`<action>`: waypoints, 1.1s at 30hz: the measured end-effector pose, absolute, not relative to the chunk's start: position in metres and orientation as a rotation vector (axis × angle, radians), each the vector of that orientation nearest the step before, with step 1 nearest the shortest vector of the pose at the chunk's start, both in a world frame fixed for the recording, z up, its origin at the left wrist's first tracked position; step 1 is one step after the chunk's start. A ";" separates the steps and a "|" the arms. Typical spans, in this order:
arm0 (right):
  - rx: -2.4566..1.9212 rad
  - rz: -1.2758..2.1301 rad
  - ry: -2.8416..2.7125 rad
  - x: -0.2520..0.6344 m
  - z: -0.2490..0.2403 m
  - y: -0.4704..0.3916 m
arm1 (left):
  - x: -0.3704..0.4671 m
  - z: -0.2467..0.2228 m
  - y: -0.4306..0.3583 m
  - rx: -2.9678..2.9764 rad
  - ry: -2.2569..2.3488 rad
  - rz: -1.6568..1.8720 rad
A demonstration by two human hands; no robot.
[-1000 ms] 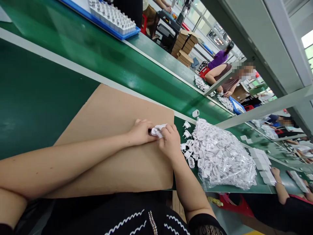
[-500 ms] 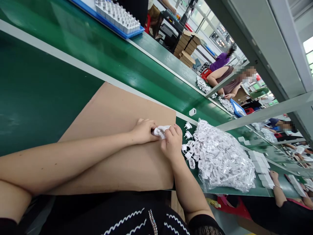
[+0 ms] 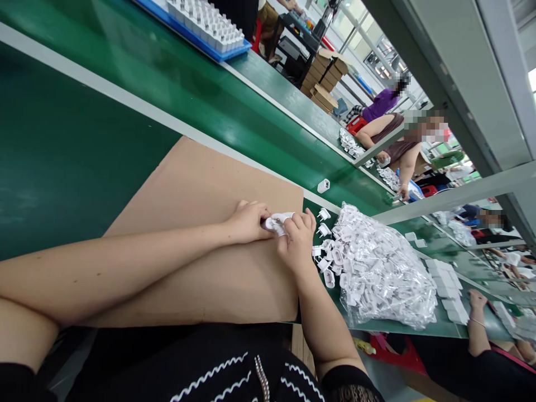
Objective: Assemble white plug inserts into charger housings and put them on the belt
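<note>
Over the brown cardboard sheet (image 3: 201,273), my left hand (image 3: 249,221) and my right hand (image 3: 296,237) meet near the sheet's right edge. Between them is a small white plastic part (image 3: 275,224), pinched by the fingers of both hands. White finger covers seem to be on some right-hand fingers; the part's details are partly hidden. Just right of my right hand lie several loose white plug pieces (image 3: 324,230). Beyond these, a clear plastic bag (image 3: 385,268) is full of similar white pieces.
A white housing (image 3: 324,186) sits on the green conveyor belt (image 3: 234,134) behind the hands. At the upper left stands a blue tray (image 3: 221,54) of white parts. White blocks (image 3: 446,279) lie right of the bag, near another person's hand (image 3: 477,298). A metal frame slants overhead.
Both my hands keep their hold on the white part, with little movement. The white housing on the belt has shifted slightly left. Across the belt, a person's arm has reached out towards a blue tray.
</note>
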State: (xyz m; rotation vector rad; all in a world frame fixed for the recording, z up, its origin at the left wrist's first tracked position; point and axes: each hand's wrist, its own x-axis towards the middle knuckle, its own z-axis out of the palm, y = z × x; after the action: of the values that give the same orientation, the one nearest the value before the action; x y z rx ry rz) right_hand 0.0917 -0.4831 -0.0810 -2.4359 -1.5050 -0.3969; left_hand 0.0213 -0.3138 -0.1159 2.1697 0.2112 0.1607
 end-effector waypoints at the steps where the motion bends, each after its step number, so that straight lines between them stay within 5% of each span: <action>1: -2.440 -0.397 -1.506 0.092 -0.080 -0.482 | 0.022 -0.117 -0.314 2.167 0.213 0.159; 16: -2.558 -0.245 -1.445 0.091 -0.073 -0.480 | 0.021 -0.114 -0.314 2.188 0.243 0.150; 23: -2.271 -0.110 -1.063 0.108 -0.091 -0.492 | 0.021 -0.115 -0.318 2.174 0.284 0.135; 27: -2.556 -0.342 -0.730 0.138 -0.091 -0.505 | 0.047 -0.114 -0.295 2.122 0.437 0.139; 33: -2.862 -0.223 -0.634 0.167 -0.102 -0.516 | 0.113 -0.115 -0.235 2.177 0.665 0.340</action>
State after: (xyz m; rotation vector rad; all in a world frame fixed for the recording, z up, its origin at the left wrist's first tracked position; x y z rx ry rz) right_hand 0.1675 -0.5160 -0.1023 -2.8617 -0.6336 -0.2232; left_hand 0.1128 -0.2354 -0.1146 2.1772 0.6648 0.3402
